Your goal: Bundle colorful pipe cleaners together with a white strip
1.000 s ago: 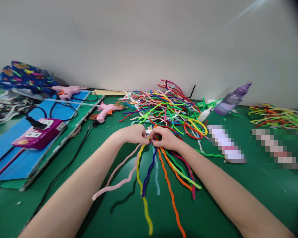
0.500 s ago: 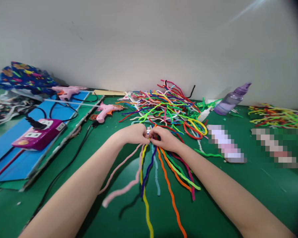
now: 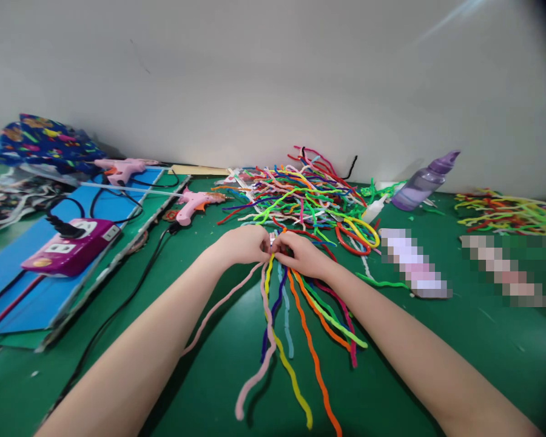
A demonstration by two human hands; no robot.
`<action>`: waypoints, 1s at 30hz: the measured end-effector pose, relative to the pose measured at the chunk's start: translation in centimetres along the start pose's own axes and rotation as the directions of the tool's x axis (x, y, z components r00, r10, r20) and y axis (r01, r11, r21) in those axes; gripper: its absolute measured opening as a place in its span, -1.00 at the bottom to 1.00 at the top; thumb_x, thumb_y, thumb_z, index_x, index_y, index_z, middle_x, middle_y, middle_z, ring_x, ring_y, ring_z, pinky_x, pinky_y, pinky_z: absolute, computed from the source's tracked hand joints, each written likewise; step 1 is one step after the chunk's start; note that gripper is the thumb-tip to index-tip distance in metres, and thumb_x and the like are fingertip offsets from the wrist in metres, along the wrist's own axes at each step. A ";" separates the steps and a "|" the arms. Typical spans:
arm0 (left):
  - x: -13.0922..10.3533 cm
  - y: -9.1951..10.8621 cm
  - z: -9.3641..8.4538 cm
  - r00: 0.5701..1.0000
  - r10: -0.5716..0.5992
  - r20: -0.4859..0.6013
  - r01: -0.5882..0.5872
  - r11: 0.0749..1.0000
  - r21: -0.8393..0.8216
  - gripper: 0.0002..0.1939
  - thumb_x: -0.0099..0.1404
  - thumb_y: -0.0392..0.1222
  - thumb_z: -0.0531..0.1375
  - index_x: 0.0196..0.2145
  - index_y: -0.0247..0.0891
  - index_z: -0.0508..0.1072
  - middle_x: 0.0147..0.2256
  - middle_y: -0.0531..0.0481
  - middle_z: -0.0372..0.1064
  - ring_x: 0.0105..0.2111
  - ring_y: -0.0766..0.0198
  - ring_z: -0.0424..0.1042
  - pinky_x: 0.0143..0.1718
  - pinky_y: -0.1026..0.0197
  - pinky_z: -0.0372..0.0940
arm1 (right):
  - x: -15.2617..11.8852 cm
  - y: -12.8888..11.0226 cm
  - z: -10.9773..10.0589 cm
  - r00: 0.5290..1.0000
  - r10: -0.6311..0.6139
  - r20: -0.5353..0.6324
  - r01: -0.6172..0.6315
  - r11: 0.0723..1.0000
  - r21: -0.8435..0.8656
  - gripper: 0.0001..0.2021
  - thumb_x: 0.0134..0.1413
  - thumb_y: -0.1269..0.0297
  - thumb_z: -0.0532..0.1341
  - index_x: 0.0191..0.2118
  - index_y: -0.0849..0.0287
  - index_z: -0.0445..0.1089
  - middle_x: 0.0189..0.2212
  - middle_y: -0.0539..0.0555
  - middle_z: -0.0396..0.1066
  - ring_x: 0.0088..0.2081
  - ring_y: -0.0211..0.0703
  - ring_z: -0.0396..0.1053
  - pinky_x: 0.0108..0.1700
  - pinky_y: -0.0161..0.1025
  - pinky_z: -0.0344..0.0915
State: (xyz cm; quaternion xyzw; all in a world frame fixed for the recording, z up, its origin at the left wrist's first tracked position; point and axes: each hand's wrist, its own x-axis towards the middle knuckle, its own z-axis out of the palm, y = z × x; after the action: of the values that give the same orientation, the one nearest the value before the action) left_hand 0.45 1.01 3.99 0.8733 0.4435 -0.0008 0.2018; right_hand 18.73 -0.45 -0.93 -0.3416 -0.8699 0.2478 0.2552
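Observation:
Both hands meet at the middle of the green table, pinching at the top ends of a fan of pipe cleaners. My left hand is closed where a pink pipe cleaner and a yellow pipe cleaner come together. Against it, my right hand is closed with thumb and finger pressed to the same spot. From under the hands spread a dark blue, a light blue, an orange pipe cleaner, a green and a magenta one. A small pale piece shows between the fingertips; its kind is unclear.
Behind the hands lies a heap of mixed pipe cleaners, with red-and-yellow-handled scissors at its right. A purple bottle stands beyond. To the left are pink glue guns, a purple power strip and a black cable.
The loose ends of the pink and yellow pipe cleaners have swung to the right, and the pink one now crosses the yellow. Both hands stay almost in place.

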 end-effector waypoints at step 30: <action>0.3 -1.2 0.5 0.996 0.024 -0.090 -0.029 0.999 -0.044 -0.52 0.01 0.01 0.20 -0.10 -0.19 0.36 -0.31 0.02 0.39 -0.39 0.26 0.35 -0.42 0.31 0.15 | 0.3 0.8 -2.6 1.000 -0.014 0.026 0.021 0.948 -0.317 -0.79 0.07 0.53 0.13 -0.24 0.22 0.48 -0.28 0.14 0.41 -0.20 -0.14 0.34 -0.13 -0.21 0.28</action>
State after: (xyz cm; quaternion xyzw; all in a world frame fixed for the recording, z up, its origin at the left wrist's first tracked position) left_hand -0.19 1.71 3.02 0.8734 0.4404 0.0512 0.2016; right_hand 20.52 0.93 0.65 -0.3675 -0.9044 0.1064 0.1891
